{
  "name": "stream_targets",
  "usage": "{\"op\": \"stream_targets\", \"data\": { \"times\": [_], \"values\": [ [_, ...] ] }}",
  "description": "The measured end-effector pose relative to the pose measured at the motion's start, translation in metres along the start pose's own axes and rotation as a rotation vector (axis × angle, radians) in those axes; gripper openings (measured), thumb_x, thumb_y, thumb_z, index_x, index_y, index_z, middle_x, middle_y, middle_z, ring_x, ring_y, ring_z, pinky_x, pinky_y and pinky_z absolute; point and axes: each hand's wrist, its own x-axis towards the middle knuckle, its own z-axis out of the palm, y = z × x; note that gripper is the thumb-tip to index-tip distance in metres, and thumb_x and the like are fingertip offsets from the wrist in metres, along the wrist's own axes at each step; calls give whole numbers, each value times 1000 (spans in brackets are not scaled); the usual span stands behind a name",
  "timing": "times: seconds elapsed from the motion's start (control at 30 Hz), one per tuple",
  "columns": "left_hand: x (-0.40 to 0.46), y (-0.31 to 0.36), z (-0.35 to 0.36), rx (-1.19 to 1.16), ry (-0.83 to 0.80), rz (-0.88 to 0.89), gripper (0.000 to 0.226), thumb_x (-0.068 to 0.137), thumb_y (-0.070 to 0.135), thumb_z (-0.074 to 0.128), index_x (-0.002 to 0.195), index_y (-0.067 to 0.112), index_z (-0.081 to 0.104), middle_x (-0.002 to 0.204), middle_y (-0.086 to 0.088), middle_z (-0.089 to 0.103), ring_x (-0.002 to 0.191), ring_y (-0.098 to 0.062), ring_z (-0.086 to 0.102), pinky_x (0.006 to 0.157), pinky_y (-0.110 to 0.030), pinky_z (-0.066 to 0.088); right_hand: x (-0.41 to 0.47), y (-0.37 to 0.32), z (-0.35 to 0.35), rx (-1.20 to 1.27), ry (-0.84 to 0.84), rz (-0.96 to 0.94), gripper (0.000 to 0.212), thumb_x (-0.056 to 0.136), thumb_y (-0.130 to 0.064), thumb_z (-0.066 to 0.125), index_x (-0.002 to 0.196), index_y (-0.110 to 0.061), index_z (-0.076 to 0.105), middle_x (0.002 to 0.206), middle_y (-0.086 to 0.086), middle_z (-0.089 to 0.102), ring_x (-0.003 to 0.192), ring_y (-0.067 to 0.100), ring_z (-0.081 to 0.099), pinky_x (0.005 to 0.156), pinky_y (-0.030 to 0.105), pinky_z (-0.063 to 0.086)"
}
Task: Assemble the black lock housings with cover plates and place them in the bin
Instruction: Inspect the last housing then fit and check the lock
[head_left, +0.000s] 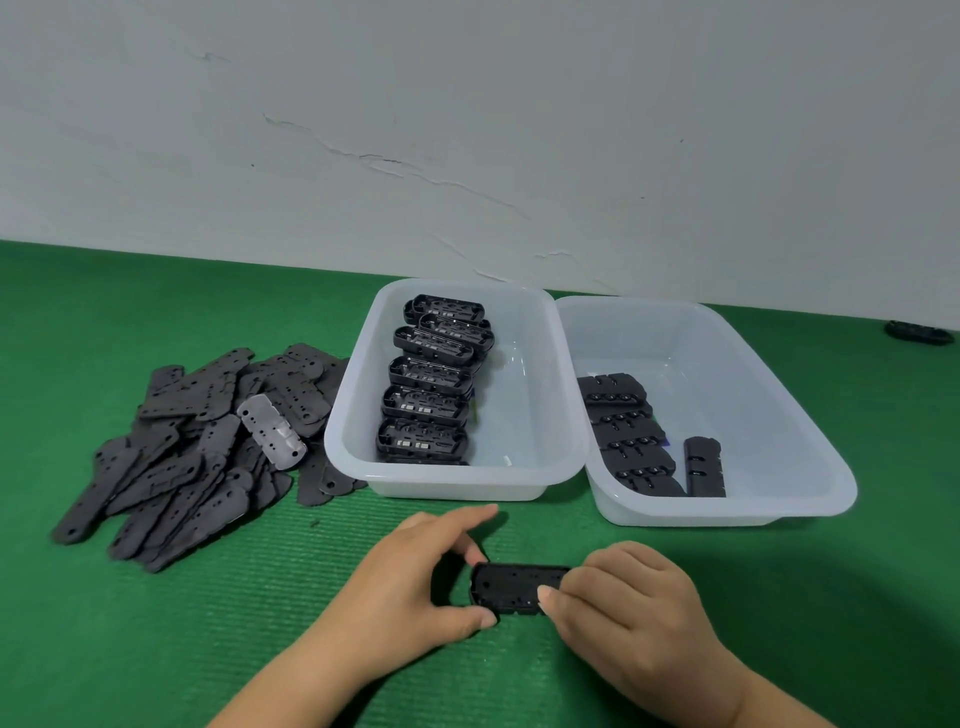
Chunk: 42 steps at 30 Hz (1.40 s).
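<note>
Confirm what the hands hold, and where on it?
One black lock housing, cover plate on: left hand pinches its left end, right hand its right end.

Desk (156, 623) covered in green ribbed matting, running back to a white wall. Left portion: loose heap of dark grey cover plates (197, 457), overlapping, one pale plate (271, 431) on top. Centre: translucent white bin (530, 467) directly on the mat. Just beside it, right: second translucent bin (810, 499), rims touching. Far right edge, near the wall: a single black part (918, 331), lying apart.
</note>
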Motion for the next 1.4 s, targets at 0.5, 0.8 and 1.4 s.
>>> {"op": "stream_targets", "data": {
  "times": [0.5, 0.8, 1.4],
  "values": [
    [0, 2, -1, 39, 19, 110, 38, 65, 26, 85, 102, 28, 73, 93, 12, 67, 95, -6, 57, 88, -23, 43, 4, -4, -4, 20, -184, 182, 19, 82, -21, 60, 69, -17, 72, 73, -5, 68, 63, 18, 63, 56, 26, 52],
    [-4, 12, 6, 364, 53, 253, 37, 61, 42, 83, 90, 20, 75, 89, 4, 67, 81, -16, 64, 67, -21, 54, 0, -10, -3, 6, -296, 233, 52, 91, -52, 41, 82, -15, 76, 85, -4, 73, 79, 13, 70, 66, 25, 57],
    [-5, 5, 11, 72, 68, 135, 37, 68, 36, 81, 103, 29, 74, 86, 8, 61, 86, -9, 62, 76, -24, 50, 15, -12, -10, 56, -398, 348, 8, 62, -22, 80, 65, -20, 73, 64, -10, 68, 52, 14, 60, 47, 20, 50]
  ]
}}
